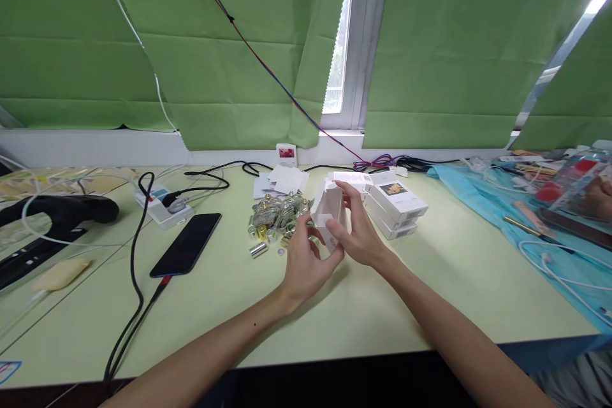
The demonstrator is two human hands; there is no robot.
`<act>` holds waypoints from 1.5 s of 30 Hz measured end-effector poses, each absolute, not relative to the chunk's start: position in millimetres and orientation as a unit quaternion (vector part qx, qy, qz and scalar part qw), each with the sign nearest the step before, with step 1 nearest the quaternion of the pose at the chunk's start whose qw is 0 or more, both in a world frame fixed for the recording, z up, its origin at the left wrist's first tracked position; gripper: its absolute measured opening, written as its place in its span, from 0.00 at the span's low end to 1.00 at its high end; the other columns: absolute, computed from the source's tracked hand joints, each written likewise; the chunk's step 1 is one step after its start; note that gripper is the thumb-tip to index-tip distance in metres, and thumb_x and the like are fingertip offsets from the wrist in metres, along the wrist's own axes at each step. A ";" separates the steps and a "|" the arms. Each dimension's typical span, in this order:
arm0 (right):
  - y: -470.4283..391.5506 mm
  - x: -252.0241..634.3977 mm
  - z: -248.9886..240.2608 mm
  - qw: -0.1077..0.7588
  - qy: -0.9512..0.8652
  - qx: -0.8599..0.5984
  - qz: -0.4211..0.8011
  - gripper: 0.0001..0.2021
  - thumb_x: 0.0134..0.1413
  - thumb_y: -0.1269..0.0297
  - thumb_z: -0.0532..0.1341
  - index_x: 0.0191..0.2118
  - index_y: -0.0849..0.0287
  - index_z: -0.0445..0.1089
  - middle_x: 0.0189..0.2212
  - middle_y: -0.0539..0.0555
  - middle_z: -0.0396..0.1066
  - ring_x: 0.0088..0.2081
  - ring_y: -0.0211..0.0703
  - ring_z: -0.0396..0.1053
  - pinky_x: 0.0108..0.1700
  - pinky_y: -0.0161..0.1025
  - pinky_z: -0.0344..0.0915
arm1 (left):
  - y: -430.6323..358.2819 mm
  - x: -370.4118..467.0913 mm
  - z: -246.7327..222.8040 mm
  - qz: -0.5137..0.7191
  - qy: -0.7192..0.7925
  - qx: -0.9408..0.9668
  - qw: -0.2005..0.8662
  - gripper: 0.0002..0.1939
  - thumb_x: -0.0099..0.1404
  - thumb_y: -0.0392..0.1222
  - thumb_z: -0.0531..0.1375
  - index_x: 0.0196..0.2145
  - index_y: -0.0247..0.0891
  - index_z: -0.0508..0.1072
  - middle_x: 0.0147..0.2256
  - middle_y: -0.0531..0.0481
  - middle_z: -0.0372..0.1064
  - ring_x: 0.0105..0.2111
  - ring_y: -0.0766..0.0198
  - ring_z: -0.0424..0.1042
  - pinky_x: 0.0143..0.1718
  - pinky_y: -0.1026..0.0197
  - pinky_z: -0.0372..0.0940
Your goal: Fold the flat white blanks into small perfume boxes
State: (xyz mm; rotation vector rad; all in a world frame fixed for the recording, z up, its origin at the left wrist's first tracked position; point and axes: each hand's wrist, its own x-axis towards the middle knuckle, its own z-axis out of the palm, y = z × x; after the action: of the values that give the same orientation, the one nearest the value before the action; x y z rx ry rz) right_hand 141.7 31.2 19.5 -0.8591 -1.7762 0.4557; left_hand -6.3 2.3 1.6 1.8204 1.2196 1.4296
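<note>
Between both hands, above the table, is a small white cardboard box (329,204) with its end flaps open. My left hand (308,248) grips its lower left side, and my right hand (356,229) holds the right side with the thumb at a flap. What lies inside the box cannot be made out. Just behind and left of my left hand is a pile of small clear-wrapped packets (280,211) with silver and gold pieces. A shiny metal cylinder (259,250) lies in front of the pile. To the right of my right hand, white boxes with a printed picture (396,201) are stacked.
White cards (287,178) lie behind the packets. At left are a black phone (186,245) on a cable, a white power strip (165,207) and a black handled object (62,213). Blue sheeting (497,204) with cables covers the right side, where another person's hand (600,197) shows.
</note>
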 end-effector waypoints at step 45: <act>36.1 142.8 26.6 0.653 -0.567 -0.486 0.122 0.09 0.65 0.61 0.54 0.43 0.56 0.70 0.32 0.51 0.73 0.29 0.40 0.72 0.31 0.37 0.68 | 8.2 -10.6 -18.6 0.502 0.383 0.771 0.082 0.18 0.69 0.40 0.61 0.53 0.45 0.59 0.51 0.45 0.68 0.37 0.65 0.74 0.26 0.67 0.66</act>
State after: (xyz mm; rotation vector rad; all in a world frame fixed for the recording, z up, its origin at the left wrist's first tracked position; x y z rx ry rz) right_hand 142.8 36.1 26.6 -1.1028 -1.2869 0.2774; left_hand -10.6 8.2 -18.6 2.3048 1.1445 1.4992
